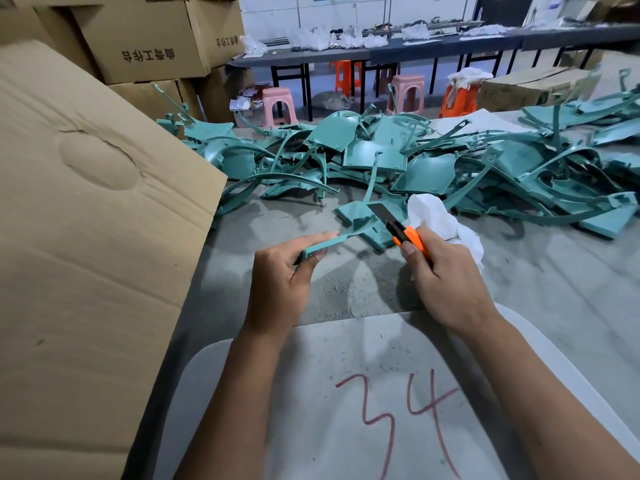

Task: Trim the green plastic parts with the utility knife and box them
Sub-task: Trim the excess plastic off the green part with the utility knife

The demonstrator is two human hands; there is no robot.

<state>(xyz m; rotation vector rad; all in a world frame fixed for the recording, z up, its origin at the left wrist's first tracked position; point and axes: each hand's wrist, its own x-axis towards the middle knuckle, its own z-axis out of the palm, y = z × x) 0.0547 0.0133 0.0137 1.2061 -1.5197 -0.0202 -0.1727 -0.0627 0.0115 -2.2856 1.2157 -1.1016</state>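
box flap [86, 237] left | parts pile [398, 161] ahead | stools [278, 105] behind pile | cartons [145, 39] behind-left

I see a green plastic part [360, 220] held above the floor, orange utility knife [403, 233] blade touching it at three o'clock, heaped green parts [415, 161] at twelve.

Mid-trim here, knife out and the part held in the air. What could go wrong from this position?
1. The utility knife has its blade extended against the green part and aimed away from the body; a slip might still swing it toward the left hand pinching the part's thin arm.
2. The part is held off the table, so it may flex or twist under the cut.
3. The right hand also holds a white cloth, which may loosen the grip.
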